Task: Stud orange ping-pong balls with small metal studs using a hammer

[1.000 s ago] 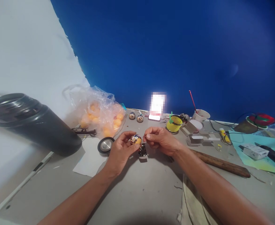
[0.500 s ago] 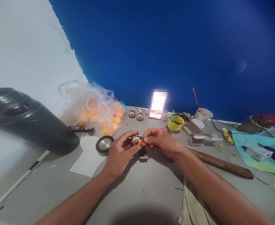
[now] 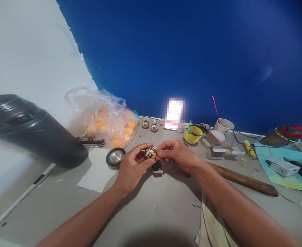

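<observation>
My left hand [image 3: 132,167] is closed around an orange ball [image 3: 150,153] partly covered with shiny silvery pieces, its thumb below and fingers above and behind. My right hand [image 3: 175,155] is closed in a pinch against the ball's right side; what its fingertips hold, if anything, is too small to tell. Just under the ball lies a small open box [image 3: 157,169] with dark contents, partly hidden by the hands. Beside my left hand rests a round black-rimmed lid [image 3: 115,157] on white paper [image 3: 95,173]. Two shiny covered balls [image 3: 145,124] sit farther back.
A clear plastic bag [image 3: 107,116] of orange balls and a large dark bottle [image 3: 45,133] stand left. On the right are a yellow tub [image 3: 193,134], a white cup [image 3: 224,125], small boxes [image 3: 215,152], a wooden stick [image 3: 246,180] and a cloth [image 3: 212,226]. A bright blurred screen [image 3: 174,114] stands behind.
The view has shifted very slightly. Both hands keep their hold at the ball, with hardly any visible movement.
</observation>
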A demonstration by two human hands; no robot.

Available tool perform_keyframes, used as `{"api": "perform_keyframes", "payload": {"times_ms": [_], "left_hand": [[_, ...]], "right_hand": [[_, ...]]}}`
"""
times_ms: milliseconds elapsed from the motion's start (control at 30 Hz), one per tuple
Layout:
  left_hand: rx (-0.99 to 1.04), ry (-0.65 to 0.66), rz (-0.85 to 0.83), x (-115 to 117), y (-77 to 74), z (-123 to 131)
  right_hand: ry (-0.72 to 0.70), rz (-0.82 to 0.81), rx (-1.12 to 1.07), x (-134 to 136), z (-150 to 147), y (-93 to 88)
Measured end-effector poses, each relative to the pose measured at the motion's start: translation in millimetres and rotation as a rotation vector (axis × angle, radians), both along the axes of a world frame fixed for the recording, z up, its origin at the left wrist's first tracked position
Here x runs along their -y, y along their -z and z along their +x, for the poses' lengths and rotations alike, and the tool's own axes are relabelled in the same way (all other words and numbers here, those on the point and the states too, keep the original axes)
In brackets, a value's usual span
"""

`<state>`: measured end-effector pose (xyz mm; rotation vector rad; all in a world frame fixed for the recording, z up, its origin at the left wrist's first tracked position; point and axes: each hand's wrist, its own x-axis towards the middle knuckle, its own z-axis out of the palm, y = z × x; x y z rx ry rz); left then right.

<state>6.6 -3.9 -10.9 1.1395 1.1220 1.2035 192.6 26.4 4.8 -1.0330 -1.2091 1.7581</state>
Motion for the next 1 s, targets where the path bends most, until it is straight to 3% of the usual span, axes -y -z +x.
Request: {"api": "perform_keyframes", "payload": {"times_ms": [600,1000], "left_hand": [[-0.072,-0.001,0.005,1.0,-0.6,-1.1],[0.190,0.057,-0.100,0.6,-4.9,0.3]], "right_hand": [[-0.004,0.009,-0.020,1.4,-1.3,0.3],[0.046,-0.020,-0.134,4.8,-1.1,-12.9]]}}
